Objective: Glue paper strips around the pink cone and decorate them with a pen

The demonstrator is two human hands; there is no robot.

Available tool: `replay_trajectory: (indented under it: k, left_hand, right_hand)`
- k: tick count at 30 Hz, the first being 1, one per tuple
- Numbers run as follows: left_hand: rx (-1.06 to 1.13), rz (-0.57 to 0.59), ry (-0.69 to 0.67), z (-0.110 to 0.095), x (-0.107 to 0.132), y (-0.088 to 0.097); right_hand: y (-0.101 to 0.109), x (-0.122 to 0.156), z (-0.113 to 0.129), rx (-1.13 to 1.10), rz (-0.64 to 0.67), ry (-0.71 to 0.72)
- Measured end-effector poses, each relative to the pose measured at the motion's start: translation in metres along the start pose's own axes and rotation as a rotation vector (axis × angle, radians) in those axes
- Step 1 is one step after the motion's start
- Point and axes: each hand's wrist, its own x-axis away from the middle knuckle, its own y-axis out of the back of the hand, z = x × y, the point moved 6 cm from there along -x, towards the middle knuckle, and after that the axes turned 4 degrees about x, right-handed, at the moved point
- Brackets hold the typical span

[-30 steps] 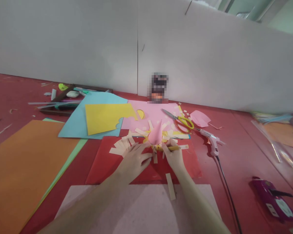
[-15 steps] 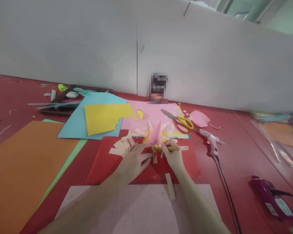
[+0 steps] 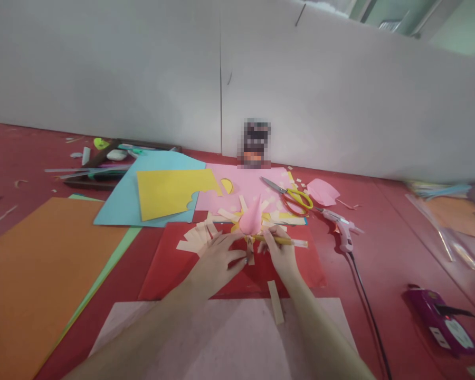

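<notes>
A pink paper cone stands point-up over a red sheet in the middle of the table. My left hand touches its base from the left, fingers pinched around the lower edge. My right hand is at the base on the right, closed on a yellow pencil that lies across it and points right. Cream paper strips fan out around the cone, and one loose strip lies near my right forearm.
Yellow-handled scissors and a pink glue gun with its black cord lie to the right. Yellow, blue, pink and orange sheets cover the left and back. A purple power strip sits at right. A tray of tools is at back left.
Both hands stay at the cone's base; my fingers have shifted slightly and the pencil sticks out a little further to the right.
</notes>
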Motion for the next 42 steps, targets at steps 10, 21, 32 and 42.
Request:
replay_trajectory:
  k: [10, 21, 32, 42]
  left_hand:
    - [0.072, 0.056, 0.034, 0.004, 0.001, -0.002]
    - [0.051, 0.083, 0.039, 0.005, 0.001, -0.003]
    - [0.062, 0.069, 0.034, 0.003, 0.0, -0.001]
    - [0.153, 0.114, 0.098, 0.013, 0.003, -0.001]
  right_hand:
    - [-0.001, 0.002, -0.001, 0.125, -0.015, -0.014]
    - [-0.004, 0.002, 0.005, 0.25, -0.001, 0.028]
    - [-0.004, 0.002, 0.01, 0.254, -0.015, 0.044]
    - [0.004, 0.002, -0.005, 0.072, -0.07, -0.05]
